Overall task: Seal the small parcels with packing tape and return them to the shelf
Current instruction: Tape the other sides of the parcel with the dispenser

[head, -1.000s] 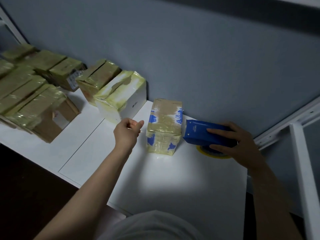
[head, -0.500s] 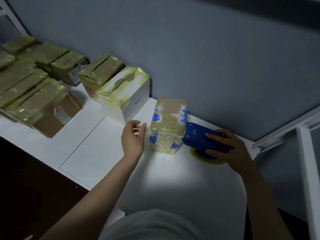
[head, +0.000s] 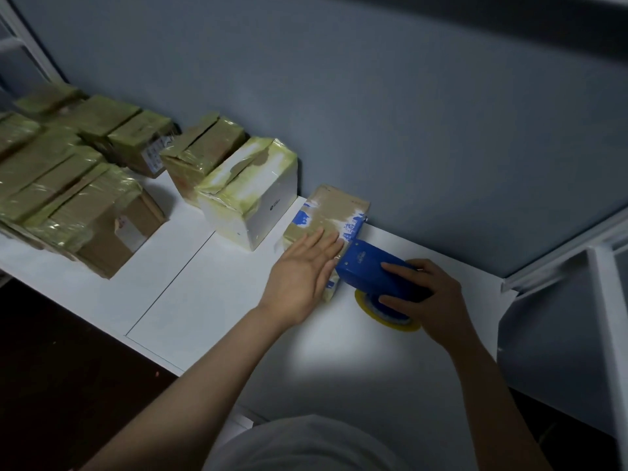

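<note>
A small brown parcel (head: 334, 212) with blue and white print and yellowish tape stands on the white shelf (head: 210, 300) against the grey wall. My left hand (head: 302, 277) lies flat on its near top, fingers straight. My right hand (head: 428, 294) grips a blue tape dispenser (head: 370, 270), whose front end touches the parcel's right side. The yellow tape roll (head: 384, 314) shows under the dispenser.
A white taped box (head: 251, 202) stands just left of the parcel, with a brown taped box (head: 204, 154) behind it. Several more taped brown parcels (head: 78, 192) crowd the shelf's left end. A white rack post (head: 608, 334) rises at right.
My left hand has moved right from beside the parcel and opened flat onto its top. The dispenser in my right hand has stayed against the parcel's right side.
</note>
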